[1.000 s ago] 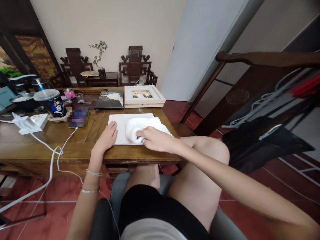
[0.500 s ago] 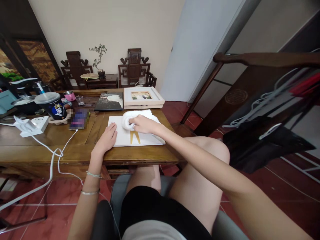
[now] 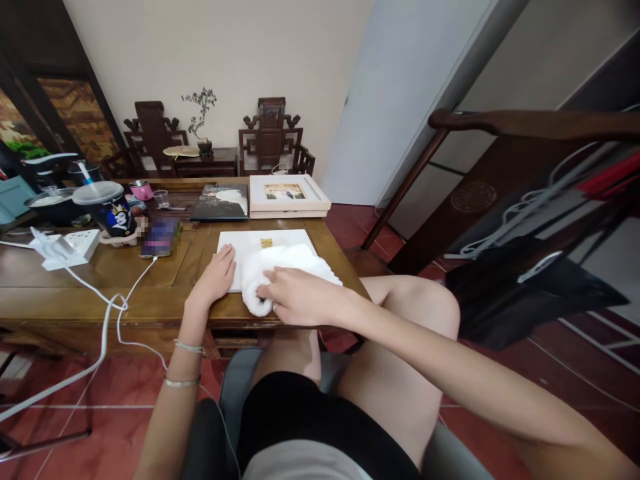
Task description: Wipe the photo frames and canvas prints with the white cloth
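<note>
Pressing a bunched white towel (image 3: 285,263) near the surface's (image 3: 100,280) front edge, the right hand (image 3: 295,298) grips it — the left hand (image 3: 216,278) lies flat, fingers spread, on the white board (image 3: 240,243).

Right hand (image 3: 295,301) presses towel (image 3: 280,267) on board (image 3: 240,243).
</note>
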Motion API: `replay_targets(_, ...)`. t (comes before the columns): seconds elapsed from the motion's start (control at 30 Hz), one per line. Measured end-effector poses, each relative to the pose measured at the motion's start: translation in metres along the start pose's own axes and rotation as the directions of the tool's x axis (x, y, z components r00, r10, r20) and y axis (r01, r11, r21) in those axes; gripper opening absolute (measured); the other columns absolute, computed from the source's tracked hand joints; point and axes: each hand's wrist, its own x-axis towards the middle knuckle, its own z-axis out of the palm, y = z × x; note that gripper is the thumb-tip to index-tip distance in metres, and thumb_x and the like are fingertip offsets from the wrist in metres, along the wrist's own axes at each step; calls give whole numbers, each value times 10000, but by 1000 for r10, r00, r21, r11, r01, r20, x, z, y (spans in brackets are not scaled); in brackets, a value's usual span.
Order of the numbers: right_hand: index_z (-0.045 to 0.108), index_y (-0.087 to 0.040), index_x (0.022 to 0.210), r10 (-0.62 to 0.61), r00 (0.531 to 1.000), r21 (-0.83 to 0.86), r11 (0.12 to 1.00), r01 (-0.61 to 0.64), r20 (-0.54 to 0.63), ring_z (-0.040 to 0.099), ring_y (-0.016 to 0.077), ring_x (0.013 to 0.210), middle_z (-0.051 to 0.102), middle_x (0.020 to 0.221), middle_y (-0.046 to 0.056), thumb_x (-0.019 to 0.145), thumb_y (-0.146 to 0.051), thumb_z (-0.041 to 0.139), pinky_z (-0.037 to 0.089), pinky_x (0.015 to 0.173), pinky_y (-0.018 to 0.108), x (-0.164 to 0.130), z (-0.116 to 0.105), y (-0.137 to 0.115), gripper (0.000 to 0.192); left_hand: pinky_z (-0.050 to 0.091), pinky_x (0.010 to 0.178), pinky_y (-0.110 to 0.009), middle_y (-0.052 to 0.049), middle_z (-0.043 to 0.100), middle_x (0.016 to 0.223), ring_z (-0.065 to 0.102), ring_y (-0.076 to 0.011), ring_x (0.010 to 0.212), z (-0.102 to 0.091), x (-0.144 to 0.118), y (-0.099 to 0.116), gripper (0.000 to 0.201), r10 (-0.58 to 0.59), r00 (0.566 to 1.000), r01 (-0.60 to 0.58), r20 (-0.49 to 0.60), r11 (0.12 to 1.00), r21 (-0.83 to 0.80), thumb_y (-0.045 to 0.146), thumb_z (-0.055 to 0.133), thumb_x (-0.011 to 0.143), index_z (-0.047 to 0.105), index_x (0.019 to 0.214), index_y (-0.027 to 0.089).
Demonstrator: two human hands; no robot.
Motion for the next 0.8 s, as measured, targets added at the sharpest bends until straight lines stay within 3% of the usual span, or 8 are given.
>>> replay_targets(0.13, 695, -142, 1074, 62, 998, 36, 997, -62, 8, 666, 261, 867, 723, 951, 150, 851, -108, 453, 398, 700, 314, 18, -4, 11, 331, 237, 1227, -482, -185, 371, 1568, 298, -263, 1487, 0, 0, -2, 538, 20, 1000, -20, -14, 1000, -13, 293, 267, 977, 449, 1431, 68)
replay_targets(0.3, 681, -127, 1107, 167, 984, 10, 986, -167, -55, 677, 290, 932, 725, 1023, 183, 885, -129, 434, 423, 705, 326, 77, 5, 48, 332, 227, 1227, -494, -155, 367, 1578, 278, -259, 1495, -2, -1, -2, 524, 37, 999, -37, -10, 998, -45, 300, 265, 985, 457, 1438, 119)
replay_targets(0.43, 664, -89, 1136, 165, 980, -59, 983, -173, -113, 666, 317, 998, 707, 1068, 220, 888, -113, 436, 450, 812, 372, 104, 15, 61, 338, 227, 1226, -499, -139, 373, 1578, 286, -261, 1493, -4, -1, -1, 521, 46, 999, -47, -11, 998, -45, 274, 282, 975, 458, 1445, 136)
replay_targets(0.53, 648, -64, 1155, 110, 989, -115, 986, -121, -100, 644, 321, 1050, 694, 1073, 223, 877, -108, 464, 415, 959, 420, 93, 21, 53, 336, 227, 1226, -496, -151, 367, 1579, 283, -266, 1493, -3, 0, -1, 527, 40, 999, -40, -3, 998, -49, 266, 271, 974, 465, 1442, 122)
replay_targets(0.63, 641, -55, 1149, 28, 995, -112, 993, -39, -97, 626, 301, 1065, 683, 1069, 213, 871, -95, 457, 342, 1065, 454, 63, 23, 36, 335, 229, 1226, -498, -168, 373, 1572, 296, -262, 1488, -2, 0, -2, 532, 30, 1000, -30, -8, 998, -49, 242, 283, 962, 449, 1450, 107)
replay_targets(0.8, 664, -76, 1046, -99, 992, -36, 995, 97, -72, 626, 271, 1022, 686, 984, 177, 833, -60, 440, 304, 1103, 448, 18, 18, 8, 309, 233, 1228, -481, -182, 370, 1569, 285, -261, 1492, -2, -1, -3, 531, 31, 1000, -31, 5, 999, -42, 247, 289, 965, 445, 1445, 83)
